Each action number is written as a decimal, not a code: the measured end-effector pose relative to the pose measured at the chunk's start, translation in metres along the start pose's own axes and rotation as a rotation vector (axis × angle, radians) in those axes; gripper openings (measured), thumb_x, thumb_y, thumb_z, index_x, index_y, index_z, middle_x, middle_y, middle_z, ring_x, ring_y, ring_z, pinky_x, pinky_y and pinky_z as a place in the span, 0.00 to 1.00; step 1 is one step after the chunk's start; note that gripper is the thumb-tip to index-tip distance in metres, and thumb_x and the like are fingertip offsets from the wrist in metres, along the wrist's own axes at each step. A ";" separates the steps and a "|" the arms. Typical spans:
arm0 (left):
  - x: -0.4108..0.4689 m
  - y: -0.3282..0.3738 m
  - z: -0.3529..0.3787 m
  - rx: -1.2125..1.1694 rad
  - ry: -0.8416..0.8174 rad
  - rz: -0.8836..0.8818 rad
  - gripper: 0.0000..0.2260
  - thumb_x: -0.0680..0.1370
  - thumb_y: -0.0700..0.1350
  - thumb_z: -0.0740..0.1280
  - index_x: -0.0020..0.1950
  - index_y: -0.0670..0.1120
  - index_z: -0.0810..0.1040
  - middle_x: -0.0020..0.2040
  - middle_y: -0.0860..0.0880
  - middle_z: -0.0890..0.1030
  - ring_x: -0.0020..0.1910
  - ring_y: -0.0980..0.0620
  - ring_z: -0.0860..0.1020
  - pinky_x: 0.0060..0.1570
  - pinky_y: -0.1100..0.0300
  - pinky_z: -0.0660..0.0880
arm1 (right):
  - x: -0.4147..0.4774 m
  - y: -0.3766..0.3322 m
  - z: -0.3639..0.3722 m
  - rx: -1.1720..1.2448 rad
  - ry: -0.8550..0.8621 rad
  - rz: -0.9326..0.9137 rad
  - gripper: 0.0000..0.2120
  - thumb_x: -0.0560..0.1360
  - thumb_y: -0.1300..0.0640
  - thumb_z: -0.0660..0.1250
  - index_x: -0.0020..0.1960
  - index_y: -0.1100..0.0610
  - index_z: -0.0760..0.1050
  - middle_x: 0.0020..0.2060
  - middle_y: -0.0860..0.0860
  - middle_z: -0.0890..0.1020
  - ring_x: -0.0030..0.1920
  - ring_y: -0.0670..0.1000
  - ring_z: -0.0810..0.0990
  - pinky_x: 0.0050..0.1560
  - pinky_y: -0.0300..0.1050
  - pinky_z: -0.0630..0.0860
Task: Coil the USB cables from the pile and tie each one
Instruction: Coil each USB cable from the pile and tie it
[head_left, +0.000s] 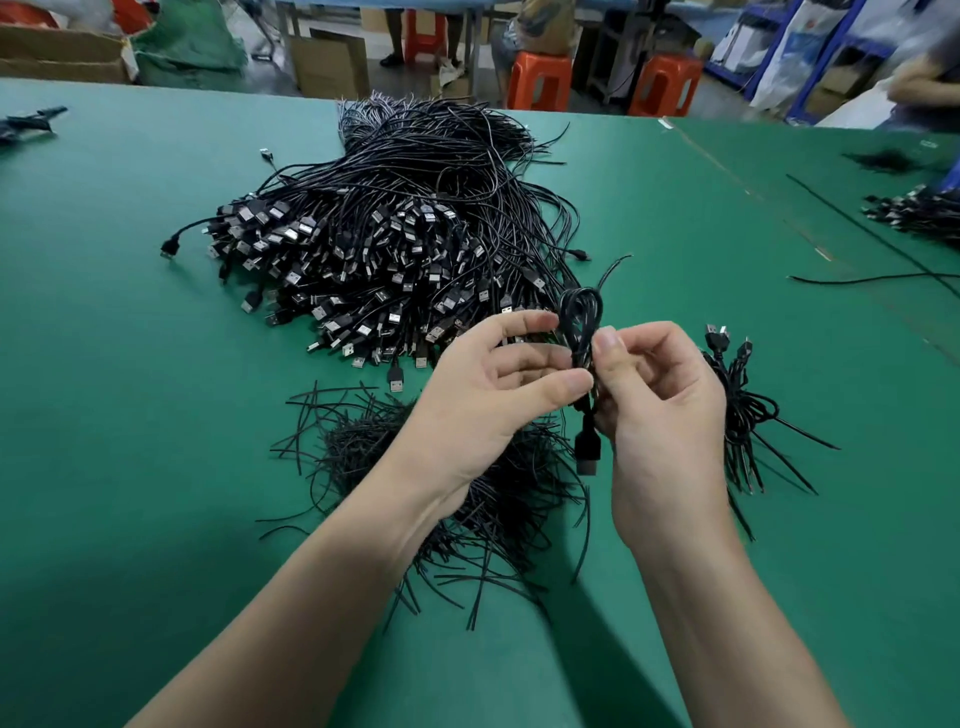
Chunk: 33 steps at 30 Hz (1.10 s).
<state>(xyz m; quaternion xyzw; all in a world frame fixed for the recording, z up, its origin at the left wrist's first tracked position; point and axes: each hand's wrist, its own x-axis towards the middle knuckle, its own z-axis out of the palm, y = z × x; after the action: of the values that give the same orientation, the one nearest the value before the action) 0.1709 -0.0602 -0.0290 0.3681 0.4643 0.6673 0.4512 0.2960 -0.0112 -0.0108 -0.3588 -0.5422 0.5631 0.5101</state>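
A coiled black USB cable (581, 322) is held upright between both hands above the green table (130, 389). My left hand (493, 395) pinches its middle with thumb and fingertips. My right hand (660, 405) grips the same spot from the right, fingers curled. The cable's USB plug (587, 452) hangs below the hands and a thin end sticks up at the top. The big pile of loose USB cables (395, 244) lies beyond the hands. A heap of short black tie wires (415, 467) lies under my left wrist.
A small bundle of coiled, tied cables (743, 415) lies right of my right hand. Loose cables (872, 278) and another pile (919, 213) are at the far right, where another person's arm shows. Orange stools (540, 78) and cardboard boxes stand past the table's far edge.
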 end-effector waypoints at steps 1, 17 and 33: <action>0.000 0.000 0.001 0.037 0.004 0.027 0.21 0.73 0.37 0.78 0.63 0.48 0.79 0.49 0.49 0.86 0.48 0.55 0.83 0.49 0.64 0.79 | -0.001 0.000 -0.001 0.025 0.000 0.017 0.11 0.81 0.58 0.69 0.40 0.52 0.76 0.30 0.46 0.72 0.31 0.46 0.65 0.31 0.38 0.64; -0.002 0.000 -0.013 0.878 0.081 0.822 0.08 0.78 0.34 0.74 0.55 0.44 0.87 0.52 0.49 0.82 0.54 0.52 0.80 0.56 0.58 0.76 | 0.001 -0.002 -0.006 0.518 -0.190 0.455 0.05 0.68 0.65 0.68 0.39 0.55 0.78 0.29 0.47 0.70 0.24 0.42 0.62 0.22 0.32 0.59; 0.013 -0.003 -0.025 1.001 -0.070 0.584 0.19 0.81 0.33 0.66 0.67 0.50 0.82 0.63 0.56 0.83 0.63 0.61 0.79 0.65 0.58 0.77 | 0.038 0.003 -0.037 -0.137 -0.196 0.253 0.03 0.76 0.55 0.74 0.47 0.54 0.85 0.37 0.46 0.84 0.37 0.43 0.80 0.33 0.38 0.76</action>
<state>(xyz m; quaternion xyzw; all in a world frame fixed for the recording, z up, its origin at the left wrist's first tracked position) 0.1448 -0.0543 -0.0386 0.6715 0.5872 0.4506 0.0345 0.3223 0.0347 -0.0133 -0.4015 -0.5769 0.6168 0.3544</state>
